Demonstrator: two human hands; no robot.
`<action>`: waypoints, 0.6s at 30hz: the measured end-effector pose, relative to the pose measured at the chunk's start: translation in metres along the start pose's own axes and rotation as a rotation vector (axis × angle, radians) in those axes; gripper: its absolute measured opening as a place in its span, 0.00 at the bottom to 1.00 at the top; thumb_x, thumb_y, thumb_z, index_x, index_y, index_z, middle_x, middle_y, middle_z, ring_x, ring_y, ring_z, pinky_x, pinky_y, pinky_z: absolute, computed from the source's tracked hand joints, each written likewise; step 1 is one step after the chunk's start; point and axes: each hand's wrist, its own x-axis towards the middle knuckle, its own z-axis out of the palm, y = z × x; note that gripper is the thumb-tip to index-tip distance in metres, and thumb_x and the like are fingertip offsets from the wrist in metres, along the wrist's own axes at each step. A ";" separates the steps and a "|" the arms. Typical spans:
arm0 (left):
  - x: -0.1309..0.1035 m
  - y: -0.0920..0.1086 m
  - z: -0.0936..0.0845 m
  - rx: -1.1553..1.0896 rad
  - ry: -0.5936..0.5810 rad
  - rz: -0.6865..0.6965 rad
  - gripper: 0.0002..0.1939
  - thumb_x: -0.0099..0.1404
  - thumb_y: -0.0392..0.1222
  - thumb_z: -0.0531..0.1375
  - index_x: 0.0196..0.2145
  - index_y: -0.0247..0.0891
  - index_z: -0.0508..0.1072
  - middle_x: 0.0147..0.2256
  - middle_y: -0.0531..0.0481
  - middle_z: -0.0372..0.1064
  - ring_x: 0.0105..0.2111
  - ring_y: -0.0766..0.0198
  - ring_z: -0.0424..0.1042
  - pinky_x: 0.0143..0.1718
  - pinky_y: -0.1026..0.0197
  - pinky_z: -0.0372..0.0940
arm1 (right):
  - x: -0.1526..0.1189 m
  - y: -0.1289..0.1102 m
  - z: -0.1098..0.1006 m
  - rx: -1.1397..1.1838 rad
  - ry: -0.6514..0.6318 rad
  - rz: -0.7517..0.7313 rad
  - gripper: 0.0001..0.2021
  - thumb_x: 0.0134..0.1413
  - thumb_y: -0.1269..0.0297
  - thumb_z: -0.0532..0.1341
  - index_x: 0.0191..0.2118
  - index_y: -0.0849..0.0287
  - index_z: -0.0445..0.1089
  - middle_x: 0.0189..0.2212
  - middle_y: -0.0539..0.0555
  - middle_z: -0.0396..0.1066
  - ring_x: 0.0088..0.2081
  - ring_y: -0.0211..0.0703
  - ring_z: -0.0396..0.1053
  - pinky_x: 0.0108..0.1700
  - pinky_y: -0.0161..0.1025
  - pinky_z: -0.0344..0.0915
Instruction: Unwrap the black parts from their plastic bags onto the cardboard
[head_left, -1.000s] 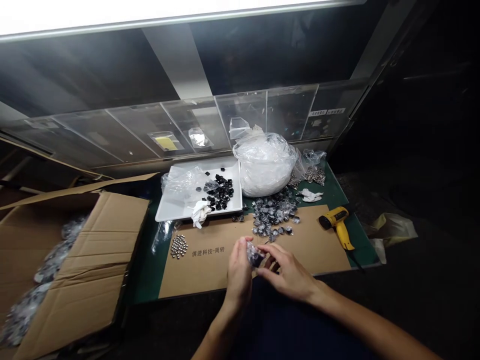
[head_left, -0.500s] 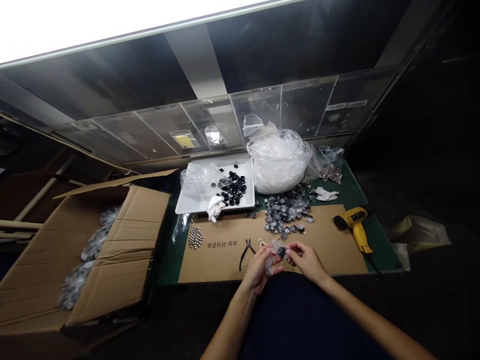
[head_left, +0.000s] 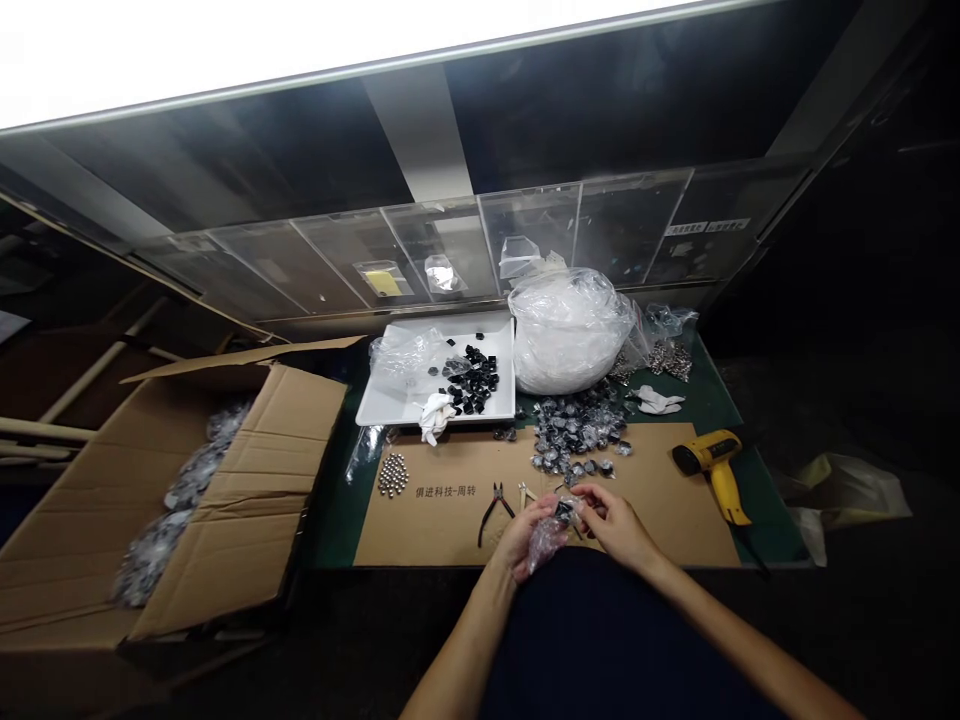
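My left hand point(head_left: 525, 533) is closed around a crumpled clear plastic bag point(head_left: 545, 543) at the front edge of the bench. A small black part point(head_left: 564, 510) shows at the bag's upper end, between my two hands. My right hand point(head_left: 609, 520) pinches the bag's edge beside that part; the fingertips partly hide what they grip. Black-handled pliers point(head_left: 495, 510) lie on the cardboard sheet point(head_left: 442, 535) left of my hands. Just behind my fingers rests a pale-handled tool point(head_left: 527, 494), partly covered. Farther back spreads a pile of small plastic-wrapped black parts point(head_left: 574, 430).
A white tray point(head_left: 375, 408) holds loose black parts. Beside it stands a big clear bag of white material point(head_left: 570, 335). Small metal balls point(head_left: 393, 475) sit front left, a yellow heat gun point(head_left: 716, 465) at right. An open carton point(head_left: 247, 510) with wrapped parts stands left.
The bag now hangs lower in my left hand, and my left fingers have curled closer around it. My right hand stays at the black part. The camera view has shifted slightly.
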 end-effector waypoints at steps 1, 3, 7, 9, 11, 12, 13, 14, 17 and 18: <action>0.001 -0.001 -0.002 -0.003 -0.001 0.000 0.18 0.57 0.30 0.61 0.46 0.35 0.68 0.36 0.46 0.73 0.28 0.63 0.74 0.28 0.62 0.72 | -0.001 -0.004 0.001 -0.060 0.005 -0.037 0.17 0.58 0.56 0.57 0.49 0.59 0.70 0.32 0.53 0.73 0.31 0.44 0.73 0.35 0.40 0.70; 0.003 -0.001 -0.007 -0.037 -0.041 -0.016 0.21 0.57 0.30 0.60 0.49 0.37 0.67 0.40 0.44 0.74 0.31 0.60 0.76 0.30 0.60 0.73 | -0.002 -0.014 0.004 -0.161 -0.003 -0.139 0.15 0.60 0.60 0.54 0.49 0.56 0.72 0.38 0.55 0.75 0.37 0.46 0.73 0.40 0.41 0.70; 0.006 -0.001 -0.016 -0.128 -0.159 -0.057 0.20 0.59 0.33 0.58 0.50 0.36 0.68 0.41 0.42 0.74 0.37 0.55 0.76 0.34 0.55 0.73 | -0.004 -0.034 0.010 -0.259 -0.067 -0.270 0.14 0.60 0.66 0.53 0.46 0.54 0.75 0.43 0.56 0.75 0.44 0.48 0.72 0.48 0.45 0.68; 0.008 -0.001 -0.020 -0.167 -0.176 -0.058 0.19 0.58 0.32 0.57 0.49 0.36 0.69 0.39 0.43 0.75 0.36 0.55 0.76 0.35 0.54 0.73 | -0.004 -0.039 0.014 -0.290 -0.079 -0.298 0.15 0.60 0.67 0.54 0.47 0.53 0.75 0.44 0.56 0.76 0.45 0.49 0.72 0.50 0.45 0.68; 0.010 -0.001 -0.024 -0.200 -0.178 -0.063 0.20 0.57 0.32 0.57 0.48 0.36 0.69 0.38 0.44 0.75 0.35 0.56 0.76 0.36 0.53 0.73 | -0.004 -0.042 0.018 -0.301 -0.085 -0.318 0.15 0.59 0.68 0.55 0.48 0.52 0.75 0.45 0.55 0.75 0.46 0.48 0.72 0.51 0.45 0.67; 0.011 -0.002 -0.025 -0.210 -0.170 -0.065 0.20 0.57 0.32 0.57 0.48 0.36 0.69 0.38 0.44 0.75 0.35 0.56 0.76 0.37 0.53 0.73 | -0.004 -0.042 0.020 -0.301 -0.086 -0.327 0.15 0.59 0.68 0.55 0.47 0.51 0.75 0.45 0.55 0.75 0.47 0.48 0.72 0.52 0.45 0.67; 0.012 -0.002 -0.026 -0.213 -0.159 -0.064 0.20 0.57 0.33 0.57 0.48 0.36 0.69 0.38 0.44 0.75 0.35 0.57 0.76 0.37 0.54 0.73 | -0.004 -0.042 0.022 -0.303 -0.084 -0.337 0.15 0.59 0.68 0.55 0.47 0.51 0.75 0.45 0.55 0.75 0.47 0.48 0.72 0.52 0.44 0.67; 0.013 -0.002 -0.027 -0.211 -0.148 -0.060 0.19 0.57 0.33 0.58 0.48 0.36 0.69 0.38 0.44 0.75 0.35 0.57 0.76 0.37 0.54 0.73 | -0.004 -0.042 0.023 -0.308 -0.082 -0.346 0.15 0.59 0.68 0.55 0.47 0.51 0.75 0.45 0.55 0.75 0.47 0.48 0.72 0.52 0.44 0.67; 0.017 -0.003 -0.029 -0.200 -0.135 -0.065 0.18 0.57 0.35 0.59 0.47 0.35 0.70 0.36 0.44 0.75 0.33 0.57 0.76 0.37 0.54 0.73 | -0.004 -0.040 0.024 -0.316 -0.063 -0.364 0.15 0.59 0.69 0.55 0.47 0.51 0.75 0.44 0.55 0.75 0.46 0.47 0.72 0.51 0.43 0.68; 0.018 -0.003 -0.030 -0.200 -0.140 -0.073 0.17 0.57 0.35 0.59 0.46 0.35 0.70 0.35 0.44 0.75 0.33 0.56 0.76 0.37 0.54 0.73 | -0.004 -0.038 0.024 -0.316 -0.056 -0.369 0.15 0.59 0.70 0.56 0.48 0.52 0.75 0.44 0.55 0.75 0.46 0.46 0.72 0.51 0.42 0.68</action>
